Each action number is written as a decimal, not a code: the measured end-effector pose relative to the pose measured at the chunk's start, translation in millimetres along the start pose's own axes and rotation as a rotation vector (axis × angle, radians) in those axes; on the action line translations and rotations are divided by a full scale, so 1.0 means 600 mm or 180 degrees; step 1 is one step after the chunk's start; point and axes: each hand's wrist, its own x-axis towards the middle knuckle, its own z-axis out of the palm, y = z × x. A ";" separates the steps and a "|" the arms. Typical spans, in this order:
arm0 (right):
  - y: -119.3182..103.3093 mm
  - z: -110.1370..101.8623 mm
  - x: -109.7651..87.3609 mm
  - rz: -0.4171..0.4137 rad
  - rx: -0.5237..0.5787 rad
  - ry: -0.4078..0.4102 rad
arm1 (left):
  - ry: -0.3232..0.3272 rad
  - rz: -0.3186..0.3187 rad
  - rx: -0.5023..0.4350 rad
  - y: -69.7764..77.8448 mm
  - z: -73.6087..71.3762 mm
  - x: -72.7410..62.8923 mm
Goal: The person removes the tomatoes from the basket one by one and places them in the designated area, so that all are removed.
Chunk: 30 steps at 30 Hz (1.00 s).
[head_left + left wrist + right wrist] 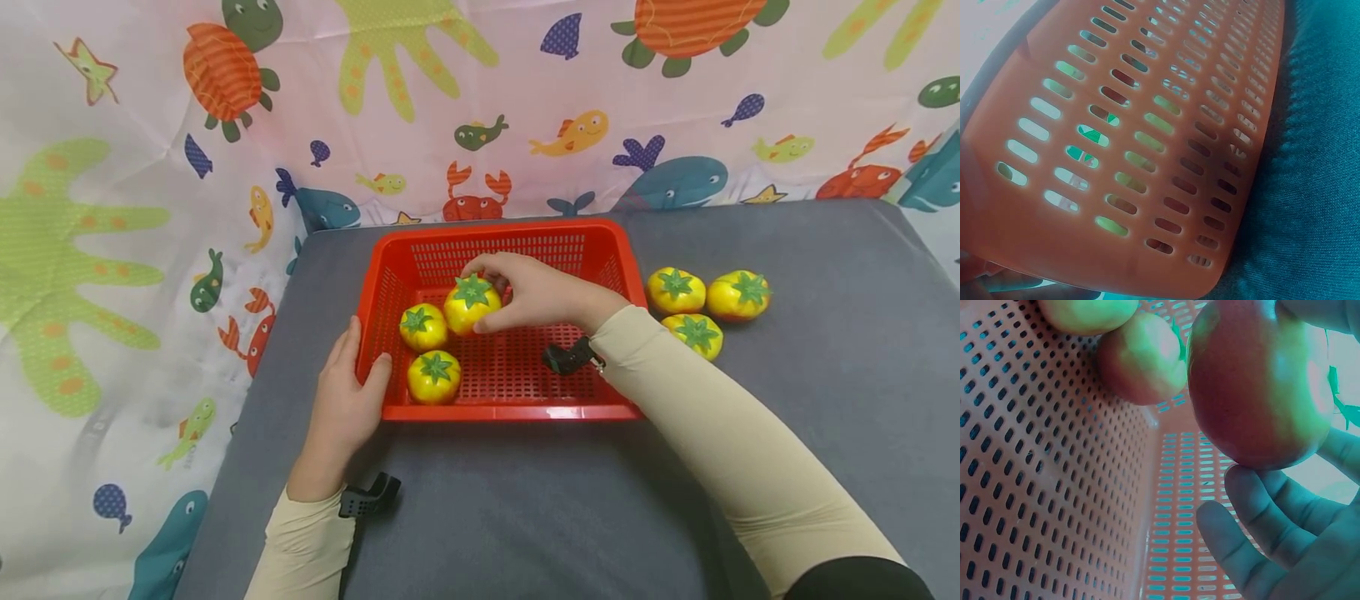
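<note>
Right hand (pixel 536 287) reaches over the basket's interior and grips 1 yellow tomato-shaped fruit (pixel 465 310), green star-shaped cap uppermost. Thumb on the near side, fingers round the far side in the head view; the right wrist view shows the fruit's reddish underside between thumb and fingertips. Cannot tell whether it touches the floor of the basket.

Held fruit sits toward the left half of the red perforated plastic basket (pixel 517 412), to the right of and beyond the left hand (pixel 343 404), with the basket's left wall between. Left hand holds that wall near its front corner: thumb over the rim, fingers along the outside.

2 more fruits lie in the basket, between the hands: the upper basket fruit (pixel 423 329) just beside the held fruit, the lower basket fruit (pixel 433 382) nearer the front rim.

Outside, beyond the right wall, 3 fruits (pixel 675 292) cluster on the grey cloth (pixel 487 508); the right sleeve (pixel 697 417) partly covers the nearest. Black wrist strap (pixel 371 496) at the left wrist. Sea-animal curtain (pixel 420 167) behind.
</note>
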 end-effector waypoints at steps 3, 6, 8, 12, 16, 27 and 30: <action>-0.005 -0.002 -0.002 -0.0022 0.0006 0.0013 | 0.0021 -0.0001 -0.0009 0.001 -0.002 0.000; -0.006 -0.002 -0.003 -0.0036 0.0025 0.0006 | 0.0021 -0.0012 -0.0023 0.002 -0.002 0.001; -0.006 -0.002 -0.005 -0.0053 0.0020 -0.0001 | 0.0017 -0.0016 -0.0013 0.001 -0.001 0.002; -0.007 -0.002 -0.010 -0.0076 0.0011 0.0008 | 0.0019 -0.0008 -0.0002 -0.001 0.000 0.002; -0.012 -0.002 -0.016 -0.0087 0.0031 0.0026 | 0.0006 0.0001 -0.0020 -0.002 0.000 0.001; -0.016 -0.004 -0.022 -0.0077 0.0051 0.0046 | -0.0008 0.0007 -0.0001 -0.003 0.000 0.001; -0.016 -0.006 -0.024 -0.0056 0.0005 0.0082 | -0.0004 -0.0017 0.0011 -0.002 0.001 0.002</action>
